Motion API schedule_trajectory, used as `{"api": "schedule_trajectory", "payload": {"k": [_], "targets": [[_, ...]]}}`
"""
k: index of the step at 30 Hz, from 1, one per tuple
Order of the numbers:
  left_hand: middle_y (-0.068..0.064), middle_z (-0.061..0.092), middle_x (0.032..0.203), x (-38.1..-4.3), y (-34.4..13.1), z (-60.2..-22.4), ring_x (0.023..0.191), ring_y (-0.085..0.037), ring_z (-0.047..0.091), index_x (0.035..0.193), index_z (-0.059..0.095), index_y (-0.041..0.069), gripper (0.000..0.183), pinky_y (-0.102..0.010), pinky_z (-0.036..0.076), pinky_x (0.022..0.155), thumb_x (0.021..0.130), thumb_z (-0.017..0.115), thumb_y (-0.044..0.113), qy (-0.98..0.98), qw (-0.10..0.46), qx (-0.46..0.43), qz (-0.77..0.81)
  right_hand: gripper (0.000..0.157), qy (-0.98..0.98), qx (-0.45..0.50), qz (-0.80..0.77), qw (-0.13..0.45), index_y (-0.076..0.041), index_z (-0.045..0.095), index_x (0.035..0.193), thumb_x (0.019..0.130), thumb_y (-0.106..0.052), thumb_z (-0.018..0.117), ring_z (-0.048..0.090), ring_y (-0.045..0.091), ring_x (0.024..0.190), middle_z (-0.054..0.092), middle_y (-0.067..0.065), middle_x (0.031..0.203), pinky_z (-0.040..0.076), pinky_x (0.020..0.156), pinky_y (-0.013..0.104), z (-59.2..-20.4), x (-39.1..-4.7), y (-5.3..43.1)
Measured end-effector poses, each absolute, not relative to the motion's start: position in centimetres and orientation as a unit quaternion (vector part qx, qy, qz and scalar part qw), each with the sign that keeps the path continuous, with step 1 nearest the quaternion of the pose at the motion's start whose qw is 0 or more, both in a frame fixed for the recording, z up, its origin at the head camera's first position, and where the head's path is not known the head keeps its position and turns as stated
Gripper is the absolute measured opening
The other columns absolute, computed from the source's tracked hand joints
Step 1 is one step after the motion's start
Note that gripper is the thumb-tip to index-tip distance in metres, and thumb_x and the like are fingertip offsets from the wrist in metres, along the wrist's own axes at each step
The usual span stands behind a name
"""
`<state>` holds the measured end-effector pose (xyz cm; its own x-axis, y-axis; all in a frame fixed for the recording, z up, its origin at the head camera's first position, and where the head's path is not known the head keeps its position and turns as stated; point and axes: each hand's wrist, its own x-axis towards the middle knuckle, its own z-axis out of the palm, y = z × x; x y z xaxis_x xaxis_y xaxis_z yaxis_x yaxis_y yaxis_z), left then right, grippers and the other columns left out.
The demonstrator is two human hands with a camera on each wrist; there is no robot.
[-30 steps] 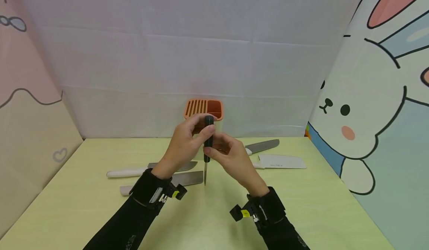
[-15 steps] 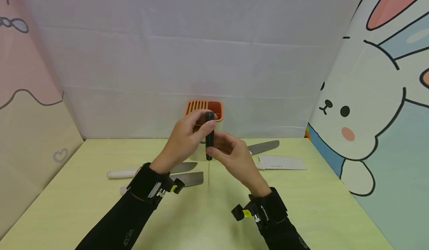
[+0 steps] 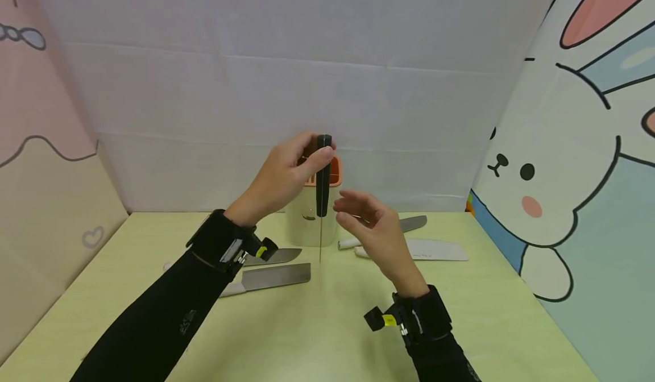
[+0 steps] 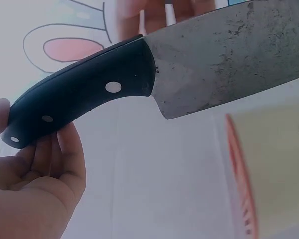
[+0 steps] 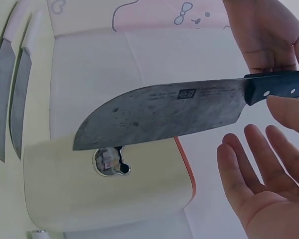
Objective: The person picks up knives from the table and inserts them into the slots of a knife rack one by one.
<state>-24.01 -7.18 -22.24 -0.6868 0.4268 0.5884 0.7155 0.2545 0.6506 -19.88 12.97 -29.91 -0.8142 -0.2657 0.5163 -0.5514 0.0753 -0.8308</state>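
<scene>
A kitchen knife (image 3: 323, 183) with a black riveted handle hangs upright in the head view, blade downward. My left hand (image 3: 278, 171) pinches the butt end of its handle between thumb and fingers. The broad, stained blade (image 4: 224, 55) shows flat-on in the left wrist view. Beside the lower handle, my right hand (image 3: 376, 231) is raised with its fingers loosely spread, holding nothing; the right wrist view shows these fingers (image 5: 271, 164) apart from the knife. Behind the knife stands a cream knife holder (image 3: 302, 223) with an orange top, partly covered by my left hand.
Left of the holder lie a pointed knife (image 3: 276, 256) and a broad, square-ended knife (image 3: 276, 276), partly under my left arm. To the right, two more white-handled knives (image 3: 437, 250) lie on the pale yellow table (image 3: 286, 336). A white sheet hangs behind.
My left hand has lifted the knife higher and toward the holder. My right hand has let go of the handle's lower end and moved slightly right and away.
</scene>
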Motion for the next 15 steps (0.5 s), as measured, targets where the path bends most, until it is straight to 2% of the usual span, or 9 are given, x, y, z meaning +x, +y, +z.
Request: {"api": "schedule_trajectory", "payload": {"k": [4,12,15], "targets": [[0.005,0.058,0.100,-24.4,-7.2,-20.0,0.087,-0.011,0.054,0.119,0.055,0.018,0.029,-0.033,0.045,0.076,0.101,0.048,0.040,-0.782,0.159,-0.371,-0.475,0.035,-0.753,0.269,0.587,0.127,-0.006,0.056,0.128,0.094,-0.007,0.062,0.059,0.021,0.105,0.063,0.015,0.115,0.048,0.092,0.037,-29.8,-20.0,13.5],[0.001,0.058,0.098,-25.4,-6.9,-15.6,0.089,-0.013,0.050,0.113,0.056,0.014,0.027,-0.030,0.041,0.081,0.101,0.049,0.037,-0.776,0.177,-0.378,-0.472,0.034,-0.788,0.267,0.527,0.169,-0.001,0.056,0.125,0.092,-0.004,0.062,0.061,0.024,0.101,0.064,0.015,0.112,0.051,0.088,0.039,-30.0,-20.6,14.0],[-0.003,0.057,0.098,-25.0,-7.0,-14.2,0.091,-0.014,0.050,0.111,0.055,0.011,0.025,-0.029,0.041,0.083,0.101,0.049,0.033,-0.776,0.180,-0.373,-0.475,0.034,-0.796,0.266,0.513,0.180,-0.005,0.058,0.126,0.092,-0.008,0.064,0.061,0.021,0.100,0.064,0.012,0.112,0.051,0.087,0.038,-31.2,-21.5,14.3]]}}
